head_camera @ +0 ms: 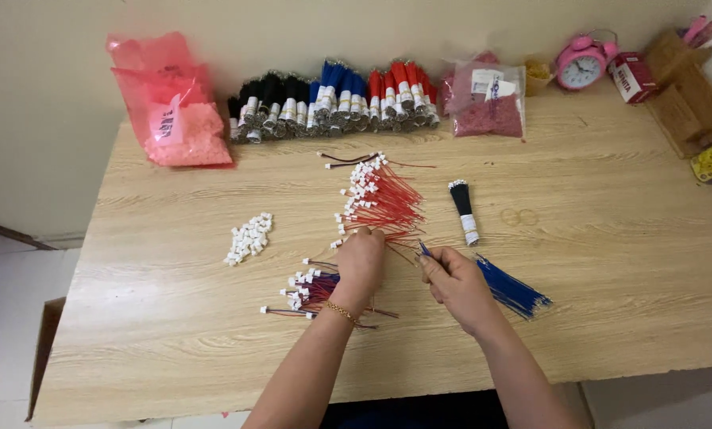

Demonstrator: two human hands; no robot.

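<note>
Currently left hand point(359, 262) is flat-ish on the counter point(610, 262), fingertips touching the near end of the fanned red wires point(383, 202) with white connectors; grip not closed around anything I can see. Right hand point(453, 282) has fingers pinched together on a thin blue wire point(424, 249), its tip pointing toward the red fan. Bundle of blue wires point(511, 290) lies just beside the right hand, partly under it. Mixed finished wires point(308, 290) sit under the left wrist. Loose white connectors point(248, 237) lie well left. Black wire bundle point(464, 210) is right of the red fan. Wire bundles row point(332, 99), pink bags point(177, 111), pink alarm clock point(581, 62) along the wall
</note>
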